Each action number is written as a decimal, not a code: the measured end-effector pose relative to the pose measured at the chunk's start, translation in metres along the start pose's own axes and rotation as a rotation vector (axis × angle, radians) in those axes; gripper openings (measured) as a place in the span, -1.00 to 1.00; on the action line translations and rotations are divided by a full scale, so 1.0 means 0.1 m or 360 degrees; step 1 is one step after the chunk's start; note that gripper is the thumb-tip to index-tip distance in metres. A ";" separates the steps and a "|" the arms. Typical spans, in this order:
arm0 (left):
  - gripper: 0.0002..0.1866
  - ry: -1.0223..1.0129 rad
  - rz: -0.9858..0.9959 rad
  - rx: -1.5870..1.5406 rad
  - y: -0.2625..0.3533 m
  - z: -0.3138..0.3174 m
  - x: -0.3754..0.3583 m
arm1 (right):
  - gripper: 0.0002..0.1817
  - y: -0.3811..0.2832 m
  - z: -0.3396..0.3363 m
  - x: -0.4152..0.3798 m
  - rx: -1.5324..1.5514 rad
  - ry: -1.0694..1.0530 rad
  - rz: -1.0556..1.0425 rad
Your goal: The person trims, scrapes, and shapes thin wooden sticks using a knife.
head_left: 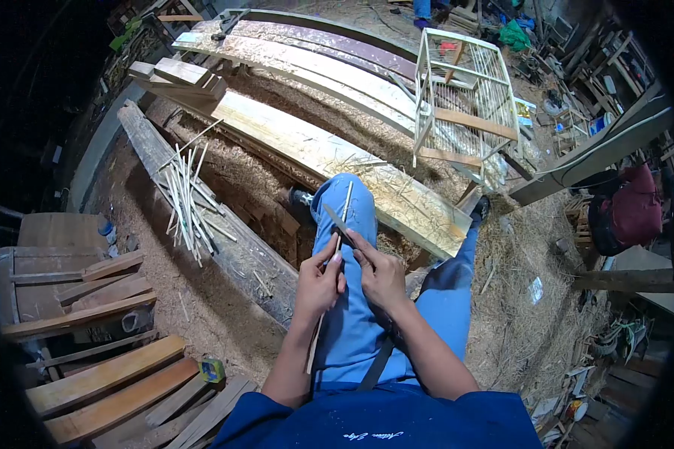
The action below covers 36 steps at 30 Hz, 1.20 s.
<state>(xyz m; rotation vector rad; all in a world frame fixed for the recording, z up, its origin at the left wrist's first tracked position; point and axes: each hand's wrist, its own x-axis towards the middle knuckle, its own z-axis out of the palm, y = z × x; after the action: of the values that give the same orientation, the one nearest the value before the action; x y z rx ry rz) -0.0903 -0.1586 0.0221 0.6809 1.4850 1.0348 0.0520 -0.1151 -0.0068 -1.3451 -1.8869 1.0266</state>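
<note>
- Left hand [318, 283] pinches a thin stick [331, 266] — it lies along the left knee [344, 198].
- Right hand [378, 273] grips a knife [337, 218], blade against the stick.
- Cut sticks [187, 202] piled on a beam [225, 239] — cage [464, 97] ahead.

Thin pale bamboo stick [329, 280], lying lengthwise over the knee, dark knife blade [337, 221] pressed across it
</note>
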 end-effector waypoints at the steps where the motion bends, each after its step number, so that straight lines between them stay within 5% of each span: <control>1: -0.55 -0.0001 0.0054 -0.0032 -0.04 0.01 0.03 | -0.50 0.01 0.00 0.01 -0.0009 -0.0007 0.0023; 16: -0.54 0.0013 -0.0164 -0.0025 -0.12 -0.12 -0.83 | -0.53 0.01 0.07 0.10 -0.0011 0.0158 0.0059; 28: -0.55 -0.0024 -0.0065 -0.0049 0.11 -0.02 0.13 | -0.50 0.04 0.04 0.00 0.0032 0.0038 0.0055; 36: -0.54 -0.0001 -0.0170 -0.0037 -0.01 -0.13 -0.47 | -0.54 -0.03 0.06 0.08 -0.0016 0.0096 0.0093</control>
<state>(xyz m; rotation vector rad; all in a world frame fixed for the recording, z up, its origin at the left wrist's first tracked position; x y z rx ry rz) -0.0936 -0.2025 0.0426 0.5792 1.4904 0.9682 0.0434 -0.1090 -0.0071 -1.4288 -1.8206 0.9955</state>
